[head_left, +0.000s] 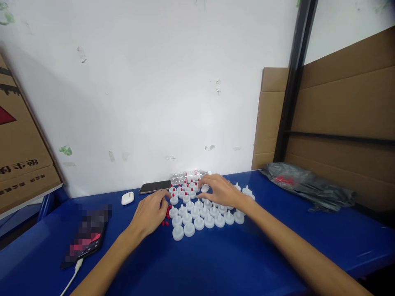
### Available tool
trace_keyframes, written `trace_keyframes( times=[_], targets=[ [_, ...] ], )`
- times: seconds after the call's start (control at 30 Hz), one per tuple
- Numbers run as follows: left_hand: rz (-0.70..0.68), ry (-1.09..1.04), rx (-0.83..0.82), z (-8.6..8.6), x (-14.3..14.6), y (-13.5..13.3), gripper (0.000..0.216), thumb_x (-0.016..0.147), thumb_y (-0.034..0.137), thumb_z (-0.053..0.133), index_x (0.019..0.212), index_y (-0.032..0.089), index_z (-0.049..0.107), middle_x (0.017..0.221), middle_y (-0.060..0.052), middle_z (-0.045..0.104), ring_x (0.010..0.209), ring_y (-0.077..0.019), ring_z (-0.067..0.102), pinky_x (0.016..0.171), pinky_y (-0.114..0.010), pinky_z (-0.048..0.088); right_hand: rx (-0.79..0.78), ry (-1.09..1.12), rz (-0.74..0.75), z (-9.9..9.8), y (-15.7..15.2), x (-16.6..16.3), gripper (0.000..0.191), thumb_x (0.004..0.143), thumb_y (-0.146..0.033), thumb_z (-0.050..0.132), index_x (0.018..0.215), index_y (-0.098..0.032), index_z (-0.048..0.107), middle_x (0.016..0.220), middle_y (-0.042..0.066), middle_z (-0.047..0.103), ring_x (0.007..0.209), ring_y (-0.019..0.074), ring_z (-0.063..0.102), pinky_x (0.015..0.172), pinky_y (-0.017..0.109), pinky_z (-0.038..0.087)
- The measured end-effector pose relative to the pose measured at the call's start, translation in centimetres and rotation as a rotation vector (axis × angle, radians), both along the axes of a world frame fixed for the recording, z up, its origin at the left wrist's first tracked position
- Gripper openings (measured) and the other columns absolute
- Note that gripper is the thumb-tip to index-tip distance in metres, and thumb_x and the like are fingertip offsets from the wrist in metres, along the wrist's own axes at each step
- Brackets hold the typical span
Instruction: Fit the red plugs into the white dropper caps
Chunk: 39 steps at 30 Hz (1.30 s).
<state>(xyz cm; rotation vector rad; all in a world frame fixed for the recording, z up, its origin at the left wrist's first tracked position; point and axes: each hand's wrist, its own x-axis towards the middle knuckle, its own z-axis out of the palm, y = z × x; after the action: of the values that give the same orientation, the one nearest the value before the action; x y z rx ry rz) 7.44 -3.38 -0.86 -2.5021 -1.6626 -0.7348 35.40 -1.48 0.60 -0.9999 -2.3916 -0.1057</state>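
White, translucent nozzle caps [199,223] with upright spouts stand in close rows on the blue table [197,263]. Several at the back left carry small red tips [173,195]. My left hand [151,210] is at the left edge of the rows, its fingers bent and apart, close to a red-tipped cap [174,200]. Loose red tips [167,223] lie beside it, partly hidden by the fingers. Over the back rows, my right hand [220,190] reaches in with index finger and thumb apart; a white cap [204,188] shows between them. Nothing is visibly held in either hand.
A clear bottle [185,177] lies against the wall behind the caps, beside a dark phone [154,187]. A white earbud case [127,198] and a second phone [89,236] on a cable are at left. A grey plastic bag [308,187] lies right; cardboard [342,98] flanks the table.
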Motion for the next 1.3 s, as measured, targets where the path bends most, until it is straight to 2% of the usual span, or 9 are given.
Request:
trace_keyframes(
  times=[0.1,0.2,0.5,0.6,0.73,0.83,0.97,1.13,1.3],
  targets=[
    [-0.023,-0.045,0.003,0.3,0.8,-0.8,0.026,0.096,0.030,0.036,0.108,0.026,0.059,0.087,-0.001,0.070,0.080,-0.0213,0.065,0.070,-0.031,0.041,0.002,-0.064,0.039,0.0,-1.2,-1.5,0.017,0.095,-0.032,0.059,0.109,-0.022,0.056,0.105,0.004,0.067,0.085,0.0183,0.062,0.072,0.028,0.042],
    [-0.126,-0.047,0.017,0.4,1.8,-1.9,0.027,0.099,0.039,0.035,0.105,0.025,0.058,0.077,0.000,0.064,0.072,-0.0196,0.060,0.068,-0.031,0.039,-0.046,-0.091,0.080,-0.1,-2.5,-3.2,0.024,0.095,-0.029,0.059,0.116,-0.023,0.049,0.105,0.005,0.067,0.087,0.0188,0.063,0.070,0.027,0.042],
    [-0.280,0.020,0.008,-0.4,2.7,-2.5,0.031,0.101,0.036,0.031,0.087,0.023,0.055,0.081,-0.002,0.063,0.073,-0.0180,0.057,0.065,-0.029,0.033,0.002,-0.176,0.190,0.0,-3.8,-4.8,0.018,0.094,-0.025,0.060,0.106,-0.021,0.048,0.099,0.005,0.065,0.086,0.0172,0.061,0.071,0.025,0.043],
    [-0.256,-0.171,-0.061,-0.3,2.9,-2.2,0.039,0.102,0.041,0.030,0.074,0.021,0.049,0.067,0.002,0.055,0.062,-0.0154,0.050,0.061,-0.028,0.031,0.069,-0.209,0.155,0.0,-2.2,-3.8,0.007,0.097,-0.020,0.053,0.104,-0.021,0.050,0.097,0.005,0.064,0.084,0.0171,0.060,0.069,0.025,0.042],
    [-0.174,-0.512,-0.064,0.4,1.9,-1.5,0.045,0.101,0.047,0.023,0.064,0.022,0.030,0.054,0.005,0.036,0.051,-0.0130,0.035,0.054,-0.026,0.027,0.091,-0.046,-0.050,0.2,0.5,-0.3,0.003,0.096,-0.022,0.056,0.099,-0.020,0.055,0.094,0.006,0.065,0.079,0.0175,0.060,0.066,0.026,0.043],
    [-0.067,-0.310,0.068,0.6,0.4,-0.5,0.042,0.099,0.043,0.032,0.063,0.021,0.035,0.053,0.004,0.041,0.051,-0.0129,0.037,0.056,-0.027,0.024,0.087,0.058,-0.080,0.1,1.8,1.9,0.014,0.098,-0.032,0.056,0.106,-0.021,0.059,0.100,0.007,0.068,0.088,0.0197,0.063,0.074,0.029,0.046],
    [0.051,-0.043,0.154,0.3,-1.1,0.6,0.038,0.097,0.035,0.036,0.063,0.021,0.043,0.054,0.002,0.051,0.051,-0.0146,0.044,0.057,-0.029,0.020,0.049,-0.097,-0.070,-0.8,2.1,2.0,0.037,0.101,-0.047,0.045,0.103,-0.018,0.067,0.096,0.010,0.071,0.087,0.0231,0.065,0.075,0.031,0.044],
    [0.063,0.034,0.163,0.0,-1.2,1.1,0.038,0.097,0.034,0.035,0.064,0.021,0.049,0.057,0.000,0.058,0.054,-0.0160,0.051,0.057,-0.029,0.021,-0.027,-0.234,-0.052,-1.3,1.7,1.1,0.064,0.105,-0.050,0.017,0.075,-0.018,0.064,0.070,0.006,0.065,0.068,0.0194,0.059,0.069,0.030,0.038],
    [0.044,0.044,0.164,-0.1,-1.0,1.0,0.038,0.096,0.034,0.036,0.063,0.021,0.050,0.059,-0.001,0.061,0.055,-0.0164,0.053,0.057,-0.029,0.022,-0.059,-0.237,-0.153,-1.1,1.7,1.6,0.067,0.104,-0.053,0.011,0.081,-0.019,0.064,0.074,0.006,0.066,0.070,0.0198,0.059,0.070,0.031,0.038]
  ],
)
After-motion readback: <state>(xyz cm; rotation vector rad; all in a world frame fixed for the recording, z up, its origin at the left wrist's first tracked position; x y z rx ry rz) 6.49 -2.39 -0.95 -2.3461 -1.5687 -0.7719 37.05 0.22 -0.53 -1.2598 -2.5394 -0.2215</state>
